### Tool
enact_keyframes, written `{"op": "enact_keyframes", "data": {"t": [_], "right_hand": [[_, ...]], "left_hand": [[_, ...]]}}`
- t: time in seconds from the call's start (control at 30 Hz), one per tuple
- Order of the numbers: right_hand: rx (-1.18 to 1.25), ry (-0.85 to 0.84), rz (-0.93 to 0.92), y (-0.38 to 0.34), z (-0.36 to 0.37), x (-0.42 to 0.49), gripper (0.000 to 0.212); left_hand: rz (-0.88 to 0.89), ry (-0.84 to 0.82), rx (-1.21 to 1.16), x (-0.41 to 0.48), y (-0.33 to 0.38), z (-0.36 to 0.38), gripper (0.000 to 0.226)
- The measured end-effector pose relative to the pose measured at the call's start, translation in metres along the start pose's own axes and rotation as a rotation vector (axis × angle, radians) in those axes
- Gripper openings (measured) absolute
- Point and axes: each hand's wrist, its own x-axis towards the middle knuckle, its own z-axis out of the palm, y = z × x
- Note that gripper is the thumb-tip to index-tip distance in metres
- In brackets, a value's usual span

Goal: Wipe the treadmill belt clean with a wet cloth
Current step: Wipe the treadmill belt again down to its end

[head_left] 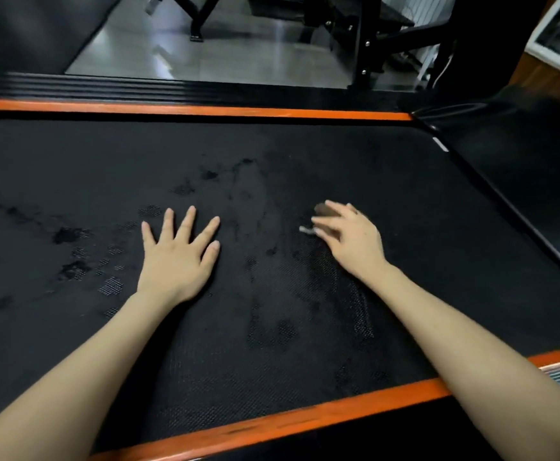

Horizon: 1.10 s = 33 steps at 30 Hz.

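One blurred cloth seemingly lies beneath the right hand.

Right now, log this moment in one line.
left hand flat on treadmill belt | right hand on cloth, blurred | wet patches on belt

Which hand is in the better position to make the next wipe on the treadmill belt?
Right. The right hand has the small cloth under its fingers on the treadmill belt. The left hand lies flat with spread fingers and holds nothing.
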Motion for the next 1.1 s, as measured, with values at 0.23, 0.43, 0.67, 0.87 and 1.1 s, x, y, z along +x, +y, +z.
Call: {"op": "enact_keyframes", "data": {"t": [0.23,0.43,0.67,0.87,1.1], "right_hand": [[0.022,-0.133,-0.717,-0.088,-0.003,-0.082,0.032],[-0.051,-0.184,-0.437,-0.05,0.001,-0.005,0.031],[-0.02,0.042,-0.277,-0.043,-0.011,-0.007,0.066],[0.078,-0.01,-0.386,-0.025,0.023,0.013,0.034],[0.118,0.07,-0.16,-0.052,0.041,0.052,0.021]], "left_hand": [[0.007,-0.007,-0.007,0.001,-0.001,0.001,0.051],[0.015,0.005,-0.023,0.0,-0.003,0.002,0.071],[0.015,0.034,-0.013,-0.001,-0.002,0.002,0.072],[0.004,0.023,-0.009,-0.001,-0.001,0.004,0.073],[-0.001,0.021,-0.021,-0.001,-0.001,0.003,0.071]]}}
